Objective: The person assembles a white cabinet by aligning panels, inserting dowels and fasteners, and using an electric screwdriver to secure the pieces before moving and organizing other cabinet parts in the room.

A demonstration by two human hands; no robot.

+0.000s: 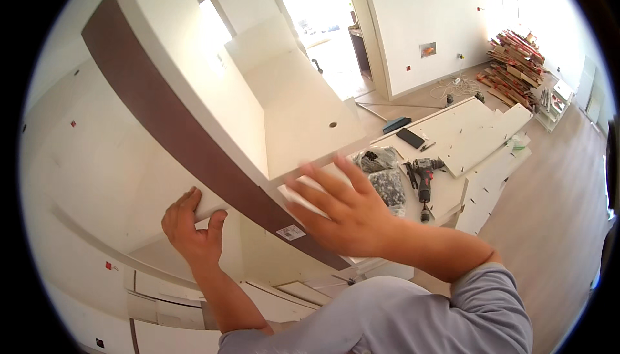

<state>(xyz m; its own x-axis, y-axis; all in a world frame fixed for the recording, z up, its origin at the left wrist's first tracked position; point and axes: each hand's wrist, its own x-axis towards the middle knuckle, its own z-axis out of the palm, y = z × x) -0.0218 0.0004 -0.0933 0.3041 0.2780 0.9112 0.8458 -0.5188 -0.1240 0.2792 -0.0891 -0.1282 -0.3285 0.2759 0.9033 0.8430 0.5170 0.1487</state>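
A tall cabinet frame with a dark brown side panel (174, 121) leans across the view, with a white shelf (303, 115) on its right side. My right hand (349, 215) has its fingers spread at that shelf's front edge, and the fingertips are slightly blurred. On the brown panel's other side, my left hand (194, 228) is at the edge of a white board (129, 179), its thumb apart from its fingers. Whether the left fingers press on the board, I cannot tell. A small white label (290, 232) sits low on the brown panel.
White boards (471, 134) lie stacked to the right, with a cordless drill (423, 179), a black phone (410, 137) and plastic bags of hardware (386, 189) beside it. A pile of wood scraps (513, 70) stands at the far wall. Beyond the cabinet is a bright doorway (323, 28).
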